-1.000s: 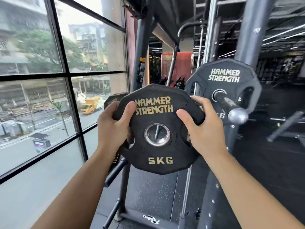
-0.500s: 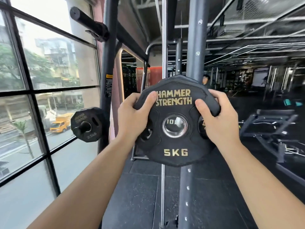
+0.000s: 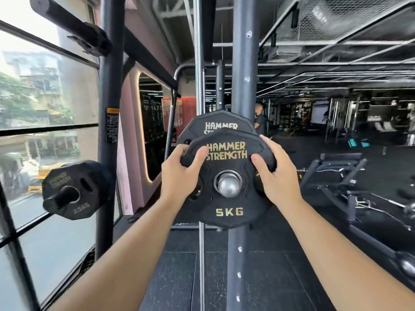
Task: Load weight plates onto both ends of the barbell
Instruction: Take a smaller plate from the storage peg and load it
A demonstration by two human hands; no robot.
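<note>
Barbell tip [image 3: 228, 186] pokes through the 5 kg plate [image 3: 229, 212] clenched in our left hand [image 3: 179, 176] and right hand [image 3: 277, 179]; next we'd slide it inward.

The near 5KG plate [image 3: 229, 212] hides most of the far plate [image 3: 221, 122] and all the barbell [image 3: 228, 186] except its end.

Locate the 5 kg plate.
The 5 kg plate is centre of head view, gripped by left hand and right hand, hole over the bar end, before a second plate.
</note>
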